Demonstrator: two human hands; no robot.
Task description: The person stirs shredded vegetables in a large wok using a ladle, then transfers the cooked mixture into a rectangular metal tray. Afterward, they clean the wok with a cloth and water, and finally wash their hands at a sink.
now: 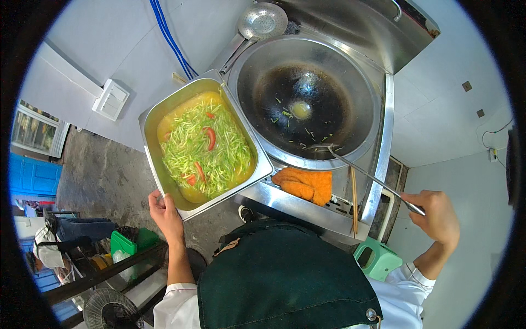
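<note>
My left hand (166, 214) grips the near left corner of a deep stainless steel pan (263, 166), whose far corner is at the wok's rim. Shredded green vegetable (205, 152) with red pieces lies in yellowish broth inside it. My right hand (436, 216) is closed around the end of a long metal ladle handle (370, 177). The ladle's head rests low in the near part of a large wok (304, 160), partly hidden. A little liquid and scattered green shreds lie in the dark bottom of the wok.
A perforated skimmer (263, 21) lies beyond the wok. An orange cloth (306, 185) and long chopsticks (354, 201) are on the stove's near edge. A green plastic stool (380, 259) stands at lower right, a fan (111, 310) at lower left. A person (51, 246) is at far left.
</note>
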